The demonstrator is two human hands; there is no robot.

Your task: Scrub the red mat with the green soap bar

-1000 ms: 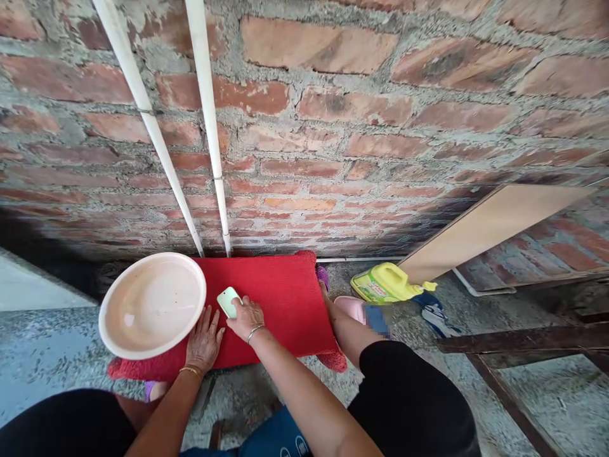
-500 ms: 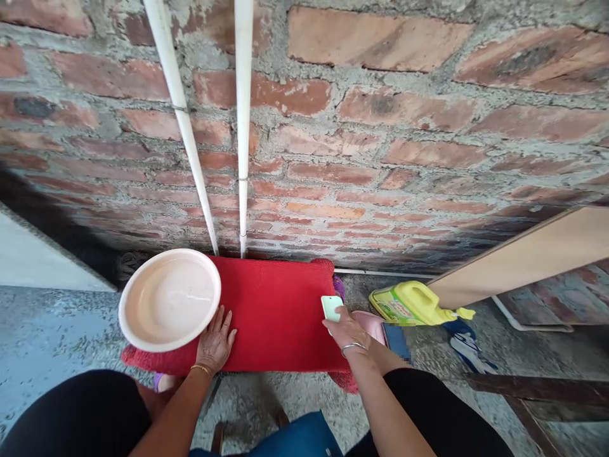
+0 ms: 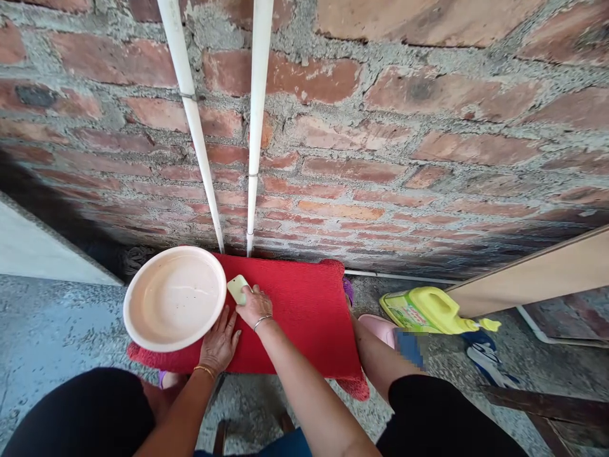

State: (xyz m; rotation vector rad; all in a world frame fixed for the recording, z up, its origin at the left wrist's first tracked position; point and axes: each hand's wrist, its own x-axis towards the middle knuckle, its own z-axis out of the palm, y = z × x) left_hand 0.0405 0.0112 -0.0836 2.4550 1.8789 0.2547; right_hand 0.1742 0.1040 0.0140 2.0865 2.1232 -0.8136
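Observation:
A red cloth [image 3: 304, 317], perhaps a towel, lies spread flat over a low bench-like support, its ends hanging over the sides. My left hand [image 3: 220, 343] is pressed flat on it, fingers stretched, beside the basin's lower right rim. In my right hand [image 3: 254, 306] is a pale green scrub brush [image 3: 236, 287] with a small hole at its end; its underside is hidden against the cloth. That brush sits just right of a pale pink basin [image 3: 176, 298], which stands on the cloth's left end and holds a little clear water.
A brick wall [image 3: 352, 168] with two white pipes [image 3: 257, 127] rises behind the cloth. On the floor at right lie a yellow detergent jug [image 3: 423, 309], a pink object [image 3: 378, 328] and blue-white slippers [image 3: 485, 363]. A board [image 3: 537, 273] leans at right. My knees flank the cloth.
My right hand has carried the brush leftward across the cloth, from its right edge to beside the basin. The left hand stays flat in place. The view has shifted slightly.

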